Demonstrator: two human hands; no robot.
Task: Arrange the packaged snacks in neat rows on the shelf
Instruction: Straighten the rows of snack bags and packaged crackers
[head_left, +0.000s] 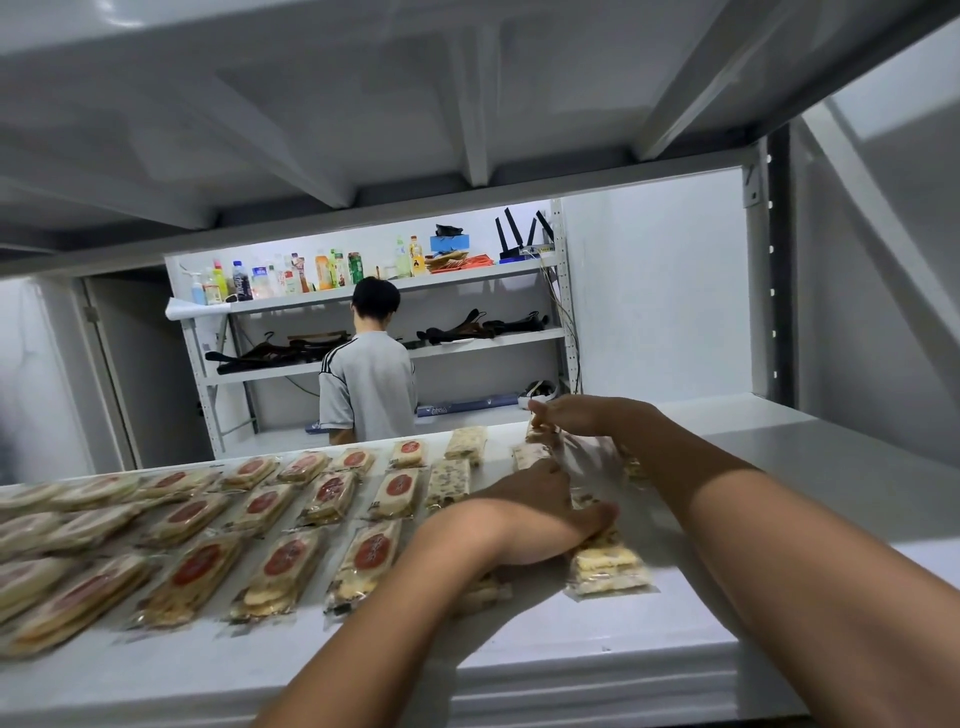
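Several clear packs of pale crackers with red round labels (287, 564) lie in rows across the white shelf (779, 597), from the left edge to the middle. Plain speckled packs (449, 480) lie further right. My left hand (524, 514) rests palm-down on a plain pack (608, 569) near the shelf's middle, fingers spread over its far end. My right hand (566, 415) reaches to the back edge and pinches the end of a clear pack (540, 434). Blur hides the packs under my right forearm.
The underside of the shelf above (363, 104) hangs close overhead. A steel upright (769, 270) stands at the right. Behind the open back, a person in a grey shirt (366, 384) faces another rack (395, 291) holding bottles, hangers and a router.
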